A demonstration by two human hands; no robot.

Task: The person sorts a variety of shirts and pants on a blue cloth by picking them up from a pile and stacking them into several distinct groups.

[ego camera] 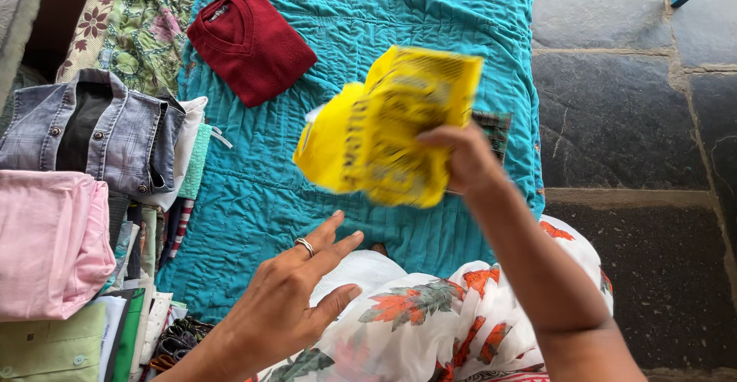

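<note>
My right hand (pixel 466 159) grips a yellow plastic bag (pixel 384 128) with dark print, held up in the air over a teal quilted cloth (pixel 345 21). The bag is blurred. My left hand (pixel 295 290), a ring on one finger, hovers lower left of the bag with its fingers spread and nothing in it. A folded dark red sweater (pixel 249 40) lies on the teal cloth at the far left. A small piece of checked fabric (pixel 495 128) shows behind the bag.
Folded clothes are stacked at the left: a grey denim jacket (pixel 100 128), a pink garment (pixel 50 240), a green shirt (pixel 54 347), floral fabric (pixel 142 25). My lap is covered by white cloth with orange flowers (pixel 430 313). Dark stone floor (pixel 629 121) lies at the right.
</note>
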